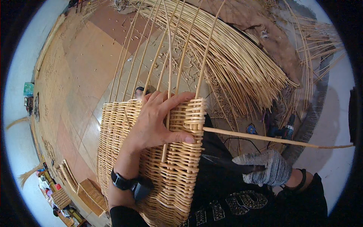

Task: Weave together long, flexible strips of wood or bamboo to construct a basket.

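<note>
A woven wicker basket [176,185] stands before me, its side wall facing up, with several upright stakes [151,72] rising from its far edge. My bare left hand [157,121] grips this edge near the right corner, fingers along the rim and thumb pressed on the weave. Under its palm lies a loose rod [165,153], its lower end on the wall. A long rod [261,138] juts rightward from the basket's corner. Below that rod my right hand [270,168], in a grey knit glove, is held with fingers and thumb apart; only dark shows between them.
A large bundle of peeled rods [234,56] covers the floor at the far right. A drill [289,126] and a blue tape measure [251,129] lie beyond my right hand. Offcuts litter the tiles. At the lower left stands a brown woven box [90,195] beside cluttered goods.
</note>
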`<state>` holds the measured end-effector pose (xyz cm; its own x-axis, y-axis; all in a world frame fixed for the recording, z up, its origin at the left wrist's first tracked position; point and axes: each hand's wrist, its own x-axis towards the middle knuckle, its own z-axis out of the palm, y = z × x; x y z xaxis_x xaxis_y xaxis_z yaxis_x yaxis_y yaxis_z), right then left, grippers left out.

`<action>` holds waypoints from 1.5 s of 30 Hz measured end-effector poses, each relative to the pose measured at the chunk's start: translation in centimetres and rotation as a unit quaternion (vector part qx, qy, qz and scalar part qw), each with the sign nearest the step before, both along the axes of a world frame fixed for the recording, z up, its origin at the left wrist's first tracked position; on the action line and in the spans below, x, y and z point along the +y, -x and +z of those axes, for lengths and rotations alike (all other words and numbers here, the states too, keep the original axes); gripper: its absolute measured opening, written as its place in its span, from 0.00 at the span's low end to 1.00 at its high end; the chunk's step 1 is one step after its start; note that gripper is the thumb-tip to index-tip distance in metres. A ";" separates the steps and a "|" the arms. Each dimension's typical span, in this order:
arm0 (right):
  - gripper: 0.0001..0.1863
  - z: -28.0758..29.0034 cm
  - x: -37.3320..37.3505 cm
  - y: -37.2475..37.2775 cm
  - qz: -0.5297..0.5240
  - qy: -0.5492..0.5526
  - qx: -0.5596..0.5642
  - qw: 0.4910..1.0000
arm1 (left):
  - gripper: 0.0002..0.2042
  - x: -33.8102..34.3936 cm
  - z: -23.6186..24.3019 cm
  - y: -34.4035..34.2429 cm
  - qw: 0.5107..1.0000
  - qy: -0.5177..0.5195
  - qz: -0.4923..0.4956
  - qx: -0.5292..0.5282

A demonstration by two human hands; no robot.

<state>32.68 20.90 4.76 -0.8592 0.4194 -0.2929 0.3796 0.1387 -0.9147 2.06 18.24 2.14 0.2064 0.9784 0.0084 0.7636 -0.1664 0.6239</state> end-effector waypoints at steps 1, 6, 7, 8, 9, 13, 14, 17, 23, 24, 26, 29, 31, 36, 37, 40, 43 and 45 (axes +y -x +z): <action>0.23 0.1 0.0 0.0 -0.004 0.009 0.001 1.000 | 0.41 0.0 0.0 0.0 1.000 0.002 -0.003 0.000; 0.24 0.7 0.4 -0.1 0.027 0.101 -0.117 0.988 | 0.42 0.1 0.0 0.2 1.000 0.019 -0.001 0.008; 0.24 0.8 0.4 -0.1 0.022 0.132 -0.128 0.983 | 0.42 0.1 -0.1 0.2 1.000 0.015 -0.002 0.007; 0.24 0.9 0.4 0.1 0.023 0.152 -0.160 0.975 | 0.42 0.2 -0.1 0.2 1.000 0.016 -0.007 0.013; 0.24 1.0 0.4 0.3 0.018 0.162 -0.139 0.977 | 0.42 0.3 -0.1 0.3 1.000 0.011 -0.002 0.005; 0.23 1.6 0.6 1.2 -0.026 0.198 -0.089 0.976 | 0.43 0.5 -0.1 0.2 1.000 -0.006 -0.008 -0.001; 0.24 1.9 0.9 1.3 -0.026 0.227 -0.121 0.966 | 0.44 0.5 -0.1 0.1 1.000 -0.012 -0.011 -0.002; 0.23 2.9 2.4 1.3 0.031 0.262 -0.214 0.941 | 0.45 0.6 -0.1 -0.2 0.999 0.031 -0.001 0.019; 0.23 2.4 5.2 3.3 -0.055 0.534 -0.188 0.822 | 0.44 0.9 -0.5 0.9 1.000 0.011 0.011 0.027; 0.23 2.0 5.5 3.8 -0.046 0.530 -0.195 0.824 | 0.43 0.9 -0.6 1.2 0.999 0.024 0.025 0.041; 0.22 1.2 6.0 4.9 0.071 0.281 -0.231 0.929 | 0.43 0.9 -1.0 1.5 0.999 0.003 0.038 0.026; 0.23 0.3 6.8 6.3 0.114 0.212 -0.133 0.961 | 0.42 0.9 -1.6 1.6 0.998 -0.006 0.058 0.019; 0.25 -0.2 7.4 6.4 0.015 0.420 -0.290 0.860 | 0.42 0.8 -2.1 1.7 0.998 0.014 0.053 0.029; 0.26 -0.8 8.1 6.8 0.224 0.028 -0.147 0.963 | 0.42 0.5 -2.5 2.3 0.998 0.034 0.048 -0.025; 0.26 -1.2 8.1 7.0 0.318 -0.246 -0.037 0.915 | 0.42 0.5 -2.6 2.3 0.997 0.031 0.064 -0.018; 0.21 -1.7 7.1 7.5 0.173 0.110 -0.149 0.967 | 0.42 0.5 -2.3 2.9 0.997 0.062 0.044 0.002; 0.19 -2.6 5.8 7.9 0.032 0.363 -0.257 0.895 | 0.42 0.6 -2.1 2.8 0.996 0.074 0.056 0.014; 0.21 -2.8 5.0 8.0 0.100 0.128 -0.069 0.984 | 0.42 0.6 -2.2 2.6 0.996 0.068 0.052 0.017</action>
